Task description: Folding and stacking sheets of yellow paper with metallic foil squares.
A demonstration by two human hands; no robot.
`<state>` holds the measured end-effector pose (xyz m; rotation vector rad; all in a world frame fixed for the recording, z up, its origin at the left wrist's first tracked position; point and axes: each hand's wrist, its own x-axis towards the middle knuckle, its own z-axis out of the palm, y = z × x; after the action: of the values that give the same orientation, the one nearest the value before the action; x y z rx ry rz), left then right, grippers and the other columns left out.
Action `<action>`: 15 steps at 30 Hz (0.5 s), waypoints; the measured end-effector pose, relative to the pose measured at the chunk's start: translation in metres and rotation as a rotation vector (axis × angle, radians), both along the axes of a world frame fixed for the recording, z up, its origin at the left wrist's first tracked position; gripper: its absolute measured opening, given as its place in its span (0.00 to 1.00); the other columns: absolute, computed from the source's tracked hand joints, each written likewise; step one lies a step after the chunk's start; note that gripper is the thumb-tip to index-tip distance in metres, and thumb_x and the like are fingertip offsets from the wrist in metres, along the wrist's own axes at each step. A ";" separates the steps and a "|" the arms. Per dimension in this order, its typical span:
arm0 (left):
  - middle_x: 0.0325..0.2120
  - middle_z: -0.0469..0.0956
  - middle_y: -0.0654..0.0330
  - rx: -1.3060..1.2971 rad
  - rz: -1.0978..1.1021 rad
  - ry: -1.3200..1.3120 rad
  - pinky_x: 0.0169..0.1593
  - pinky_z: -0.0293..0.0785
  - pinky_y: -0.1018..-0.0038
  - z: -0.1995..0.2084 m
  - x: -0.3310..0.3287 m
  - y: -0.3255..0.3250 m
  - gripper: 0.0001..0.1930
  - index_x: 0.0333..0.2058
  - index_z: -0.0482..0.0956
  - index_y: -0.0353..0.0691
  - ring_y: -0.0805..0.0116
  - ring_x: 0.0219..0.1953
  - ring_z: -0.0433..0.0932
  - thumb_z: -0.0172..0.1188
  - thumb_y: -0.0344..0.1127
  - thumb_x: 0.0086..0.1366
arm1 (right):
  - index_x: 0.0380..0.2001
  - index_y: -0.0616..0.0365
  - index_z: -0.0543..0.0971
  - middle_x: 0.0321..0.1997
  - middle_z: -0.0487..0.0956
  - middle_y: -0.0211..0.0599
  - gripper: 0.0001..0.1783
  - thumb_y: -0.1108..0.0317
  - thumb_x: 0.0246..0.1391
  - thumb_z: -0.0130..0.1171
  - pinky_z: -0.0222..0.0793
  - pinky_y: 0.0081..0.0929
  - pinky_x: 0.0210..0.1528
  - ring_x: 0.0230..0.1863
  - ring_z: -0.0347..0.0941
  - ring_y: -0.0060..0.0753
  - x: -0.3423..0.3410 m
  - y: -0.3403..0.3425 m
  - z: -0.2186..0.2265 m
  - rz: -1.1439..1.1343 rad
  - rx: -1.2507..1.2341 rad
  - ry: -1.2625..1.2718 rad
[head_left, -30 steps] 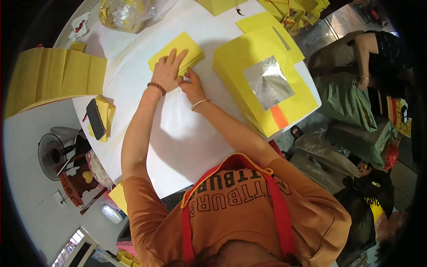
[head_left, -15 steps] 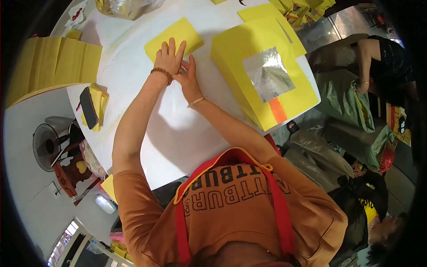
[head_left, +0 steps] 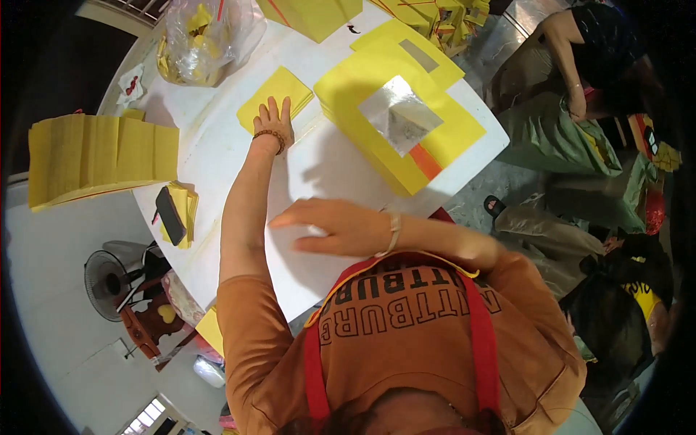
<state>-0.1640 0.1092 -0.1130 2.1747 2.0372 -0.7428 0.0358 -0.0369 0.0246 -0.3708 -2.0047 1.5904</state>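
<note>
Right hand [head_left: 341, 226] is nearest: it hovers palm-down over bare white bench [head_left: 319, 167], just in front of the orange shirt [head_left: 406, 319]. Fingers loosely extended and slightly apart, holding nothing. Motion-blurred, so I can't tell if the fingertips touch the surface.

Left hand [head_left: 273, 125] is further out, arm stretched straight. It lies flat on the near corner of the small yellow paper stack [head_left: 275, 93], fingers spread a little, pressing down, no pinch. Judgement: the flat palm pins the stack so the sheets don't slide. Beaded bracelet on that wrist.

That small stack sits mid-bench, just left of the big yellow sheet pile [head_left: 395, 123], which has a silver foil square [head_left: 400, 114] in its centre and an orange strip near its lower edge. The big pile lies within arm's reach, probably as the working supply.

Left edge of the bench: a small heap of folded yellow papers with a dark phone-like object [head_left: 170, 215] on top. Left of that, off the bench, a tall block of yellow paper bundles [head_left: 101, 156].

Far end: a clear plastic bag [head_left: 199, 40] of yellow pieces, more yellow sheets at the top.

Below left, a fan [head_left: 109, 279] stands on the floor. Upper right, another person [head_left: 587, 65] bends over green sacks, well apart.
</note>
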 end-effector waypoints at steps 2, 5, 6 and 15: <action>0.63 0.36 0.48 -0.019 -0.003 -0.006 0.59 0.47 0.52 0.014 0.004 0.004 0.35 0.63 0.36 0.51 0.46 0.63 0.44 0.38 0.34 0.58 | 0.50 0.57 0.68 0.48 0.71 0.42 0.20 0.65 0.54 0.52 0.60 0.29 0.53 0.50 0.67 0.39 0.040 0.016 0.021 -0.022 0.060 -0.076; 0.63 0.39 0.51 -0.082 0.040 -0.026 0.56 0.53 0.52 0.020 0.005 0.007 0.33 0.63 0.39 0.55 0.49 0.62 0.47 0.39 0.37 0.59 | 0.50 0.57 0.68 0.50 0.70 0.41 0.21 0.64 0.53 0.53 0.57 0.30 0.57 0.54 0.64 0.38 0.097 0.046 0.039 -0.122 0.099 -0.211; 0.63 0.40 0.51 -0.037 0.047 -0.065 0.56 0.54 0.52 0.018 0.001 0.008 0.32 0.62 0.41 0.57 0.50 0.62 0.48 0.41 0.38 0.59 | 0.51 0.56 0.68 0.51 0.70 0.40 0.21 0.65 0.53 0.53 0.55 0.31 0.58 0.56 0.63 0.38 0.112 0.060 0.041 -0.122 0.187 -0.273; 0.55 0.61 0.52 0.494 0.028 -0.460 0.51 0.65 0.62 0.080 0.022 -0.010 0.27 0.56 0.60 0.49 0.51 0.50 0.67 0.52 0.35 0.55 | 0.49 0.49 0.72 0.59 0.64 0.31 0.19 0.64 0.52 0.54 0.43 0.39 0.64 0.66 0.49 0.35 0.170 0.143 0.017 0.061 0.548 -0.755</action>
<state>-0.1424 0.0994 -0.0335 2.2463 2.1346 0.2892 0.2054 0.1063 0.0416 -0.7702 -2.9213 0.9119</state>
